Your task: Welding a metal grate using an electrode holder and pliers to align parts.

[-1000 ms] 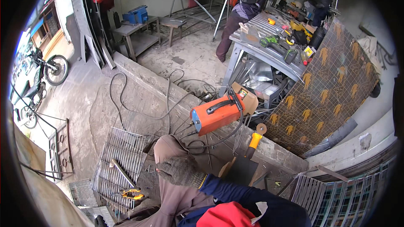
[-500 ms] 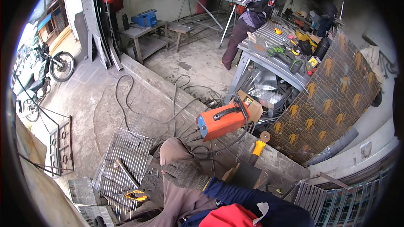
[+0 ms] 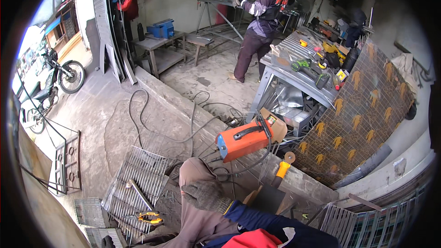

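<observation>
My right hand (image 3: 206, 196), in a grey knit glove, rests on my bent knee (image 3: 195, 171). Its fingers are curled together; anything inside them is hidden. Only the dark gloved tip of my left hand (image 3: 108, 242) shows at the lower left edge, beside a small wire grid (image 3: 98, 235). Closer to the middle lies a larger metal-rod grate (image 3: 154, 167). On it rest a hammer (image 3: 140, 195) and pliers (image 3: 150, 217) with yellow and black handles. Beyond my knee stands an orange welding machine (image 3: 245, 140) with a black carrying handle.
Right of the welder is a yellow angle grinder (image 3: 283, 171). Black cables (image 3: 192, 126) loop over the concrete. A co-worker (image 3: 264, 23) stands by a cluttered metal workbench (image 3: 301, 80). A patterned sheet (image 3: 363, 115) leans at right; a motorcycle (image 3: 55, 76) is parked at left.
The co-worker has shifted left and stands more upright, away from the workbench. My view has moved slightly. My right hand stays on the knee, and the tools lie where they were.
</observation>
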`<state>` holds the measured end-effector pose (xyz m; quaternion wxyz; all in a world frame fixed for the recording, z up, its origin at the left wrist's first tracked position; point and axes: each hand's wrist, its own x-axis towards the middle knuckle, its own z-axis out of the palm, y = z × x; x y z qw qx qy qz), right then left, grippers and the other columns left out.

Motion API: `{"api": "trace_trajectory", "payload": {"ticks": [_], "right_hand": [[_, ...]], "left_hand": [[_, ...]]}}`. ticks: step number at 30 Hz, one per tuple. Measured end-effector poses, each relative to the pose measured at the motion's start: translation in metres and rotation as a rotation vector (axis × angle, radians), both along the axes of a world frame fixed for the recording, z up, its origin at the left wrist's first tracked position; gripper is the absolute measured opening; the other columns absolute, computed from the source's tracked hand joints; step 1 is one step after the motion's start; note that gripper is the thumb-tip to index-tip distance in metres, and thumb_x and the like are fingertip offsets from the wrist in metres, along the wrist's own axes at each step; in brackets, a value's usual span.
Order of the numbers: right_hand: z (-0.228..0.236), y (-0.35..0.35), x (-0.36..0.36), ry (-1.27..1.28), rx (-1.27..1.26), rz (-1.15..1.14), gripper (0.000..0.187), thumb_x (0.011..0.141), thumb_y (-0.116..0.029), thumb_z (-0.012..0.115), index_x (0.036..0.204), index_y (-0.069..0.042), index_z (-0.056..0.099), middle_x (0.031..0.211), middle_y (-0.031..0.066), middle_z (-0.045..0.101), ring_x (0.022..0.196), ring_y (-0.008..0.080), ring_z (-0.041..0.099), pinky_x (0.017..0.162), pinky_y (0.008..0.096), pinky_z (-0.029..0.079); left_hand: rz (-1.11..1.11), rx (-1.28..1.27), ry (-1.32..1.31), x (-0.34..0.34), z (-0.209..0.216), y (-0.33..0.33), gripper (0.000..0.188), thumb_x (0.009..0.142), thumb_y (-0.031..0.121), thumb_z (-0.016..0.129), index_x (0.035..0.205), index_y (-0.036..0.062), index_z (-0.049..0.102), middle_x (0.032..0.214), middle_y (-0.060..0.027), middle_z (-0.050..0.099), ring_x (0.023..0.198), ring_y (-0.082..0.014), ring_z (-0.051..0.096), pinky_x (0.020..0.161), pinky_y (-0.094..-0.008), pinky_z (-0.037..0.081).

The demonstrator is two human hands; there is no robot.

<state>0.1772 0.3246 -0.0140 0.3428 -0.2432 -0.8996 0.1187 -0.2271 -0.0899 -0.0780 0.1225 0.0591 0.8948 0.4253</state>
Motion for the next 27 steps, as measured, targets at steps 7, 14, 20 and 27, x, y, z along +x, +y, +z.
{"api": "trace_trajectory", "payload": {"ticks": [7, 14, 20, 27], "right_hand": [[0.006, 0.01, 0.015, -0.025, 0.067, 0.006, 0.018, 0.094, -0.028, 0.062, 0.098, -0.013, 0.07, 0.086, 0.0053, 0.07, 0.077, 0.0243, 0.067, 0.072, 0.0388, 0.054], [0.013, 0.006, 0.008, 0.019, 0.0, 0.033, 0.019, 0.094, -0.03, 0.063, 0.099, -0.014, 0.071, 0.087, 0.0049, 0.07, 0.077, 0.0254, 0.067, 0.071, 0.0391, 0.053], [0.017, 0.003, 0.011, -0.048, -0.099, 0.018, 0.02, 0.093, -0.032, 0.063, 0.097, -0.015, 0.072, 0.088, 0.0055, 0.07, 0.079, 0.0257, 0.067, 0.07, 0.0408, 0.053], [-0.001, 0.016, 0.011, -0.092, 0.003, 0.059, 0.018, 0.092, -0.033, 0.064, 0.097, -0.017, 0.072, 0.087, 0.0049, 0.07, 0.076, 0.0251, 0.067, 0.07, 0.0411, 0.053]], "left_hand": [[-0.058, 0.163, -0.014, -0.015, -0.035, 0.022, 0.029, 0.094, 0.034, 0.06, 0.078, 0.0108, 0.058, 0.063, 0.0037, 0.045, 0.051, -0.0067, 0.034, 0.046, -0.0265, 0.025], [-0.029, 0.142, 0.0, -0.023, -0.042, 0.007, 0.027, 0.095, 0.032, 0.06, 0.078, 0.0108, 0.058, 0.061, 0.0032, 0.044, 0.046, -0.0066, 0.034, 0.041, -0.0275, 0.024], [0.02, 0.138, -0.006, -0.025, -0.049, 0.006, 0.026, 0.093, 0.03, 0.061, 0.077, 0.0101, 0.059, 0.059, 0.0026, 0.045, 0.043, -0.0071, 0.033, 0.039, -0.0279, 0.024], [-0.055, 0.028, 0.083, -0.001, -0.037, 0.023, 0.029, 0.091, 0.031, 0.064, 0.075, 0.0074, 0.059, 0.061, 0.0025, 0.047, 0.053, -0.0079, 0.039, 0.047, -0.0289, 0.03]]}}
